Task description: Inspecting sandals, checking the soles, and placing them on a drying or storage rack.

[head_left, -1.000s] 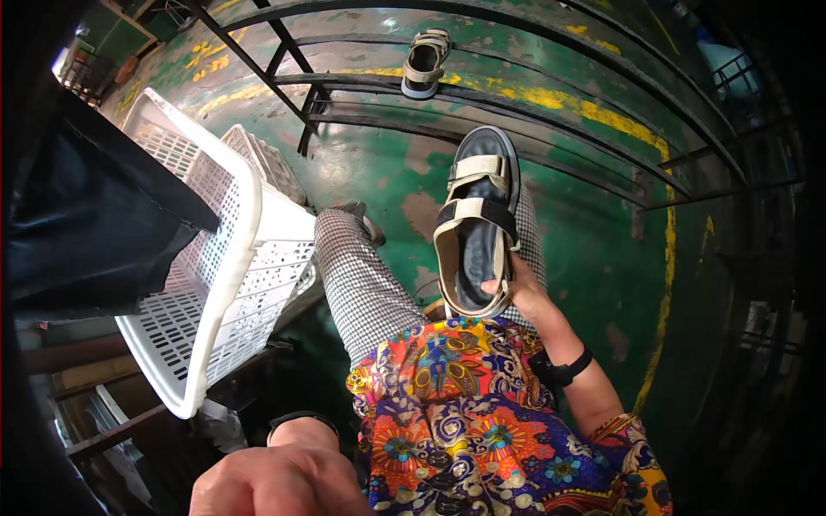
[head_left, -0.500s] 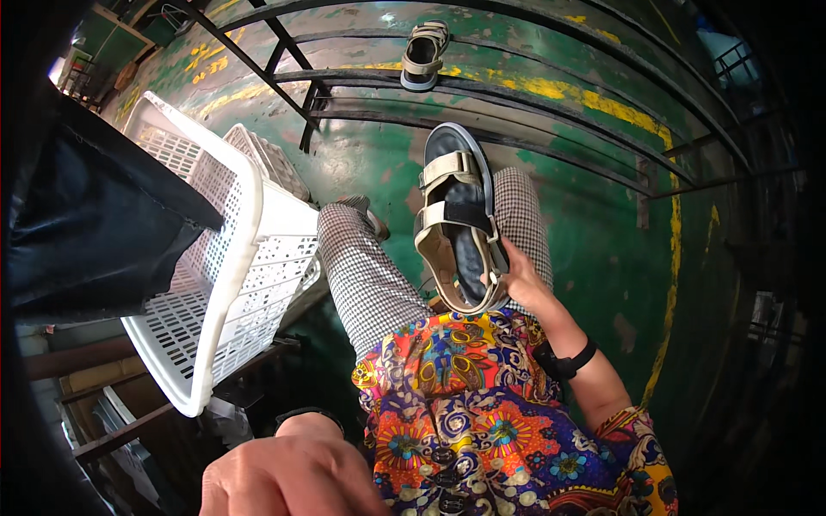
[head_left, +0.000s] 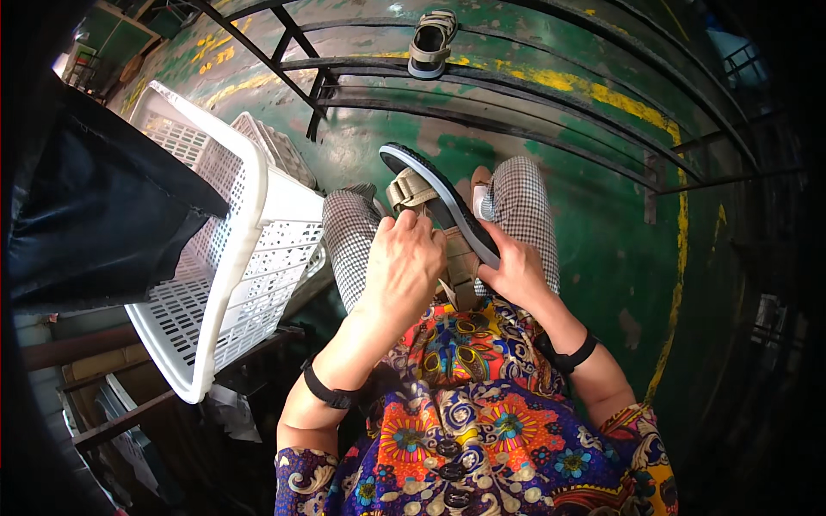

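A beige strapped sandal (head_left: pixel 459 203) with a dark footbed and a pale grey-and-black sole is tilted on its side above my lap. My right hand (head_left: pixel 514 265) is closed round its sole edge near the lower end, thumb toward the straps. Over the sandal's opening, against the beige straps, my left hand (head_left: pixel 404 262) is curled with its knuckles up. Its fingertips are hidden, so what they pinch cannot be made out. A narrow pointed piece shows just below that hand; its kind is unclear. A second beige sandal (head_left: pixel 431 45) rests on the black metal rack ahead.
The black metal rack (head_left: pixel 516 118) spans the far side, its rails over a worn green floor with yellow lines. At left stands a white perforated plastic basket (head_left: pixel 249 225), with a black sheet (head_left: pixel 103 215) hanging over it. Dark framed shelving (head_left: pixel 120 430) is at lower left.
My left hand has come up from the lower left onto the sandal's straps. The sandal has turned from footbed facing me to its side, its top leaning left.
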`<move>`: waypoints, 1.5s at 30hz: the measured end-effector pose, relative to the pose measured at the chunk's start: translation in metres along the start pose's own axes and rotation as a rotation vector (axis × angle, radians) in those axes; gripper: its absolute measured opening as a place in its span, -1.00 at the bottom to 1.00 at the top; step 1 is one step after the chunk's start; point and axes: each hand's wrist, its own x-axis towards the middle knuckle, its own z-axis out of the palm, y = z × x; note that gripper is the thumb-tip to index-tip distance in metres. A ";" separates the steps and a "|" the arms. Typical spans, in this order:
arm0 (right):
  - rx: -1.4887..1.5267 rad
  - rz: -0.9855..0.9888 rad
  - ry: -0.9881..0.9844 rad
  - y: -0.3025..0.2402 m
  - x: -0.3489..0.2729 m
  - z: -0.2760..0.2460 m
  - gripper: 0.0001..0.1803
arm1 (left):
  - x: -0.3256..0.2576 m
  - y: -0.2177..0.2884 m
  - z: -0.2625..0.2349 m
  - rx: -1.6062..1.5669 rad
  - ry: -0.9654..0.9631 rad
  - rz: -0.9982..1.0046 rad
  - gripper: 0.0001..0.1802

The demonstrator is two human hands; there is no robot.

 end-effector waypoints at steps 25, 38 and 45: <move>0.166 0.004 0.061 0.004 0.010 0.011 -0.34 | -0.022 -0.001 0.024 -0.737 0.494 -0.138 -0.79; 0.817 0.149 -0.105 0.025 0.009 0.017 -0.35 | -0.034 0.012 0.001 -1.215 0.627 -0.286 -0.83; 1.133 0.322 -0.191 0.027 0.004 0.014 -0.22 | -0.030 -0.013 0.018 -1.829 0.517 -0.583 -0.83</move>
